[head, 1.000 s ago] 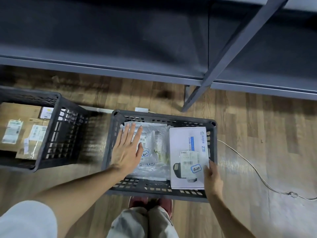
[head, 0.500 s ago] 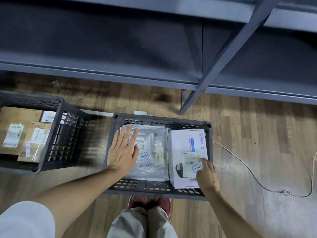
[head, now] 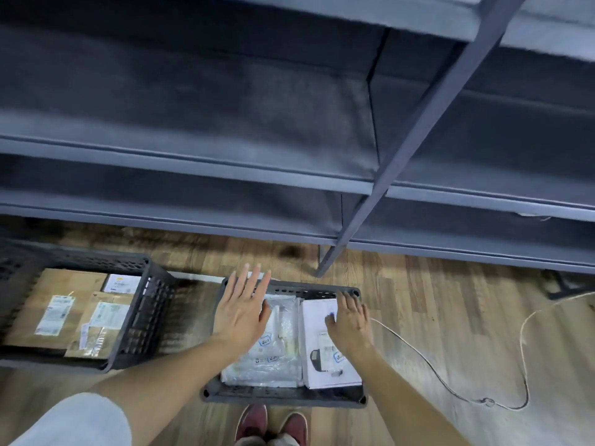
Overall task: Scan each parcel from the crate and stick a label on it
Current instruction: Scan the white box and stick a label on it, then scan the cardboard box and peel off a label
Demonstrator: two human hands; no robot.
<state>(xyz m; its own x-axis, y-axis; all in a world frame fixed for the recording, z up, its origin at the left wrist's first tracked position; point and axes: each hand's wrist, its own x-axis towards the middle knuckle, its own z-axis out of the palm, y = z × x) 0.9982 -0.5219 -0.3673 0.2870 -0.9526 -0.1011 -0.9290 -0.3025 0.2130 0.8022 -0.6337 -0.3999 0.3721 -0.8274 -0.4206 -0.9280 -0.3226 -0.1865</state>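
Over crate (head: 351,401): left hand (head: 240,312) flat, fingers straight, holding nothing; right hand (head: 349,323) spread on white box (head: 317,371), no grip.

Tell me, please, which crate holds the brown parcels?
The left crate, beside the person's left arm; the crate under both hands holds a white box and clear bags.

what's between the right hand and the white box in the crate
Nothing visible: the right hand already rests on the white box, which lies uncovered beside the clear plastic parcel in the crate.
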